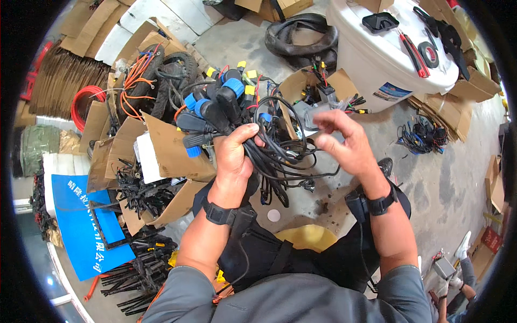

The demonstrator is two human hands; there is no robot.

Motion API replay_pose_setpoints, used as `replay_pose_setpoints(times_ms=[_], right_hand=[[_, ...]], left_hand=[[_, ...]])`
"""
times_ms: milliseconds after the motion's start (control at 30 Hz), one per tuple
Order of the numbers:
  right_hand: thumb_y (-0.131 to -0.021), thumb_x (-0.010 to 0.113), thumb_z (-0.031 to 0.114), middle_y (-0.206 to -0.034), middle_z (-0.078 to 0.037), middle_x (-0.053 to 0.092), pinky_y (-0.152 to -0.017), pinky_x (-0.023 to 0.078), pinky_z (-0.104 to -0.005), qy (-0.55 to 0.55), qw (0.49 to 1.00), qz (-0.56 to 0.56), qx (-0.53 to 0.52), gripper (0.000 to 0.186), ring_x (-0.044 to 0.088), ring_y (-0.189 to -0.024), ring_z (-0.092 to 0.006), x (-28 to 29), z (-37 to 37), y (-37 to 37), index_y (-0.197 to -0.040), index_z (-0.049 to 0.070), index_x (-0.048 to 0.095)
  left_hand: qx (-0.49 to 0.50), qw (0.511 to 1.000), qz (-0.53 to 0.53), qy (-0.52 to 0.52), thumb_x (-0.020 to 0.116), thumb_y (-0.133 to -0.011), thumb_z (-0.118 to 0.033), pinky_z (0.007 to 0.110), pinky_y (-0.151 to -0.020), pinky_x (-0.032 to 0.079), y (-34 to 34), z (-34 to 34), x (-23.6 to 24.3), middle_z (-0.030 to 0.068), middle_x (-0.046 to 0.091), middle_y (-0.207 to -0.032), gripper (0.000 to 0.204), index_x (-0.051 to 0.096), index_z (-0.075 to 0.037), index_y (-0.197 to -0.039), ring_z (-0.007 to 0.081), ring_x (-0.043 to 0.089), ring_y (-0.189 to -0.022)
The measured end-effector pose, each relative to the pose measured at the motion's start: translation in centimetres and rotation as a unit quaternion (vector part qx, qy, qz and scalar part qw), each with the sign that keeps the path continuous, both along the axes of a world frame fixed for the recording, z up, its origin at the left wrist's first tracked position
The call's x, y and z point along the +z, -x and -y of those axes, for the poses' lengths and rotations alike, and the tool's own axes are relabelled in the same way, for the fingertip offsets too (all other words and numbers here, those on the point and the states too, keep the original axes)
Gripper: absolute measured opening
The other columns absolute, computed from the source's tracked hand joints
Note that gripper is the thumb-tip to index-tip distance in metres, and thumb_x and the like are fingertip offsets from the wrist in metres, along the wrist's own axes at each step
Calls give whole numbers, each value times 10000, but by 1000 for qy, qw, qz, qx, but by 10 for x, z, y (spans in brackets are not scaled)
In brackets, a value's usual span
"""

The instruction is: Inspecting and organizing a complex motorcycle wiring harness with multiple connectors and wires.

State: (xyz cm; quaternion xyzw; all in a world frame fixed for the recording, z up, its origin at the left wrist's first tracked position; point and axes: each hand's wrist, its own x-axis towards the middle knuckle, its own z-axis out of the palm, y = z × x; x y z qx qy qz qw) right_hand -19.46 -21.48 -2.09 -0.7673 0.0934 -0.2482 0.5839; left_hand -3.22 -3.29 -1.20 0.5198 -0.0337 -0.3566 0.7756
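left grip (235, 156) clasps black cables (273, 164); right grip (347, 142) gapes near a carton (344, 83) of, seemingly, wired connectors (325, 93).

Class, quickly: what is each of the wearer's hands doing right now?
Left hand: closed, holding a bundle of black cables.
Right hand: open, fingers curved, holding nothing visible.

you wear a dark grey shirt (318, 301) with short sleeves (183, 296), and it has a small, faint mark (237, 307) on it. your trousers (264, 269) are black, and one dark shoe (385, 166) peeks out. each wrist has a black band (218, 212) with a little black box (243, 222), and a thin dark cable (248, 260) runs down from each box. your left hand (236, 153) and right hand (347, 142) are bare
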Motion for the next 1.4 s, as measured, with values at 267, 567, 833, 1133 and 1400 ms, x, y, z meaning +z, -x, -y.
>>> replay_pose_setpoints(times_ms=[267, 567, 833, 1133, 1400], right_hand=[[-680, 793, 188, -885, -122, 607, -727, 482, -383, 131, 991, -2, -3, 350, 580, -838, -309, -19, -33, 4, -936, 25, 618], [-782, 602, 27, -841, -157, 635, -702, 490, -377, 62, 989, -132, -8, 145, 626, -810, -319, -10, -24, 3, -926, 24, 614], [-879, 600, 73, -786, -25, 631, -631, 473, -247, -129, 975, -156, 95, 199, 562, -679, -80, -12, -12, -2, -1067, 10, 610], [-990, 457, 396, -802, -43, 624, -596, 464, -239, -287, 919, -217, 162, 421, 565, -680, -92, -31, -28, -16, -1087, 8, 589], [-931, 551, 351, -757, -22, 596, -597, 455, -258, -328, 914, -192, 145, 347, 554, -686, -99, -44, -35, -24, -955, 11, 618]], left_hand=[[43, 997, 25, -58, 643, -762, -19, 303, -572, 496, 15, 27, -12, 110, 614, -642, 72, 647, 51, -780, 199, 587, -558], [25, 995, -20, -90, 653, -757, -24, 286, -564, 485, 24, 21, -25, 110, 644, -708, 86, 661, 55, -790, 168, 588, -581], [33, 994, -36, -101, 662, -748, -15, 279, -570, 473, 19, 6, -31, 112, 661, -749, 102, 671, 70, -803, 161, 590, -599], [-21, 997, 14, -73, 654, -725, 25, 278, -561, 483, 30, -3, -28, 104, 660, -754, 102, 650, 58, -822, 175, 603, -608], [-78, 992, 60, -75, 662, -718, 47, 268, -544, 493, 45, 1, -23, 72, 646, -824, 230, 634, 34, -946, 158, 608, -650]])
